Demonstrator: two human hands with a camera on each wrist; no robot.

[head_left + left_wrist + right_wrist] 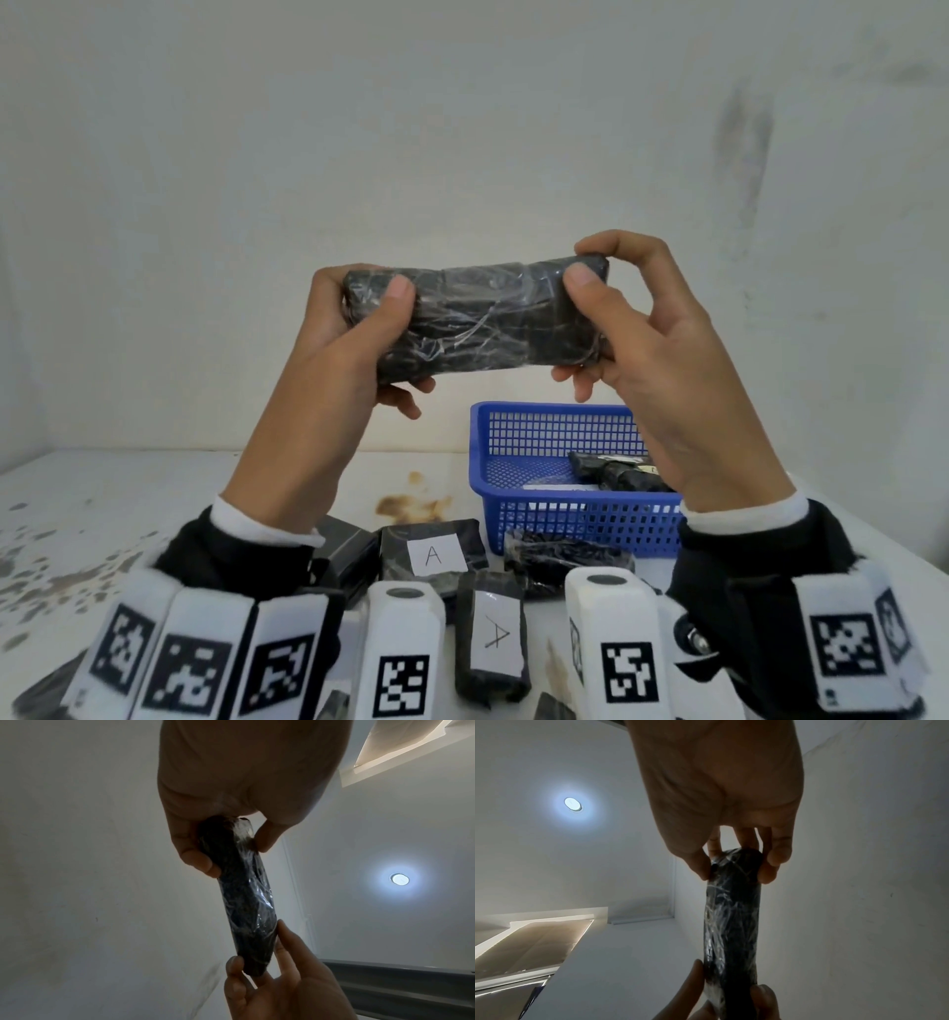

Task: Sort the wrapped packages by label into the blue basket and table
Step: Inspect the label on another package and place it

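Wrapped package (477, 318), ends gripped, left hand (349, 349), right hand (652, 339)

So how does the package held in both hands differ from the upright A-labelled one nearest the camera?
The held package is raised, gripped by the left hand and right hand, no label showing; the A-labelled package lies on the table, paper label up. Both are black, plastic-wrapped.

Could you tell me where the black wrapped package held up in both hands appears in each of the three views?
Head: the package lies level at centre, left hand and right hand gripping its ends.
Left wrist: it runs from the top centre down to the right hand.
Right wrist: it runs upright, right of centre.
Shared landmark: the round ceiling light, wrist views only.
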